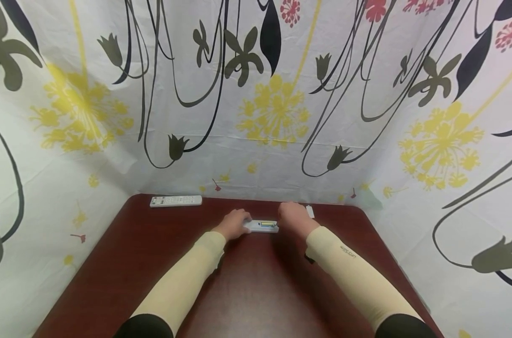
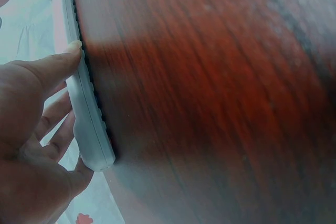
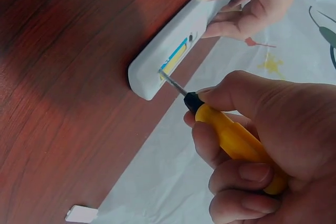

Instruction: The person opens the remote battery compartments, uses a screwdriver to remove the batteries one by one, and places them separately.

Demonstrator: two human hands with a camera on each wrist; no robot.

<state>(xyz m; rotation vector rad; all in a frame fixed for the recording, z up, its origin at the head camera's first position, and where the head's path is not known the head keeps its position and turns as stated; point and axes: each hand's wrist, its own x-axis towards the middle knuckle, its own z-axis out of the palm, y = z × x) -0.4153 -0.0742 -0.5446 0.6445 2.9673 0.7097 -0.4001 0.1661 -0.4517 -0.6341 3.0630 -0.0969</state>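
Note:
A white remote (image 1: 262, 226) lies at the far middle of the dark red table (image 1: 256, 291), its back compartment open on a yellow and blue battery (image 3: 173, 61). My left hand (image 1: 234, 224) grips the remote's left end, thumb on its edge (image 2: 73, 51) and fingers behind it. My right hand (image 1: 294, 217) holds a yellow-handled screwdriver (image 3: 236, 140). The metal tip (image 3: 170, 80) of the screwdriver touches the battery compartment. In the left wrist view the remote (image 2: 86, 114) stands on its long edge, buttons toward the table.
A second white remote (image 1: 175, 201) lies at the table's back left edge. A small white cover piece (image 1: 309, 211) rests just right of my right hand, seen also as the cover (image 3: 81, 214) in the right wrist view. Flowered cloth walls the table on three sides.

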